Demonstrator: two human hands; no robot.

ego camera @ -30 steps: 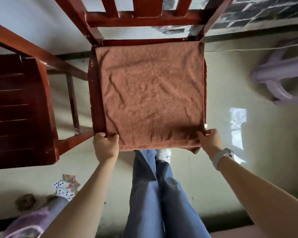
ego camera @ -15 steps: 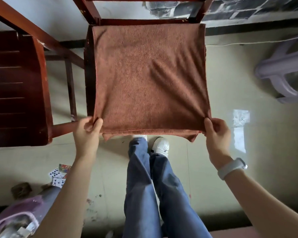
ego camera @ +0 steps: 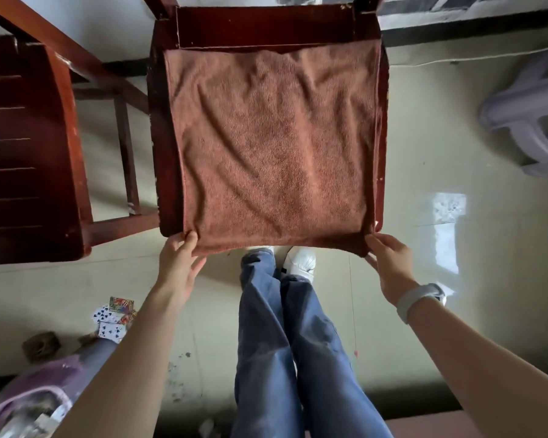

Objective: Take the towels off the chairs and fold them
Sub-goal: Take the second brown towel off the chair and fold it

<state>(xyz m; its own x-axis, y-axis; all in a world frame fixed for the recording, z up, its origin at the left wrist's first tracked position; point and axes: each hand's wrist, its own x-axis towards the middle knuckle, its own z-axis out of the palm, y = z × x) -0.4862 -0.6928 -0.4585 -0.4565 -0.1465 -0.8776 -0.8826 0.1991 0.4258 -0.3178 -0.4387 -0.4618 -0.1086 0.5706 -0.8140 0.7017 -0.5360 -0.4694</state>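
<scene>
A rust-brown terry towel (ego camera: 272, 147) lay spread flat and lightly creased over the seat of a dark red wooden chair (ego camera: 163, 159), its six-o'clock edge drooping over the front; a second chair (ego camera: 29, 147) stood at nine o'clock.

Playing cards (ego camera: 114, 317), lilac plastic stool (ego camera: 525, 121)

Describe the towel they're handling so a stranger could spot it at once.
Find the dark red wooden chair at the centre of the view. On its seat lies the rust-brown terry towel, spread flat and square, with the left hand and right hand at its near corners. It is the only cloth there; the neighbouring slatted wooden chair is bare.
</scene>
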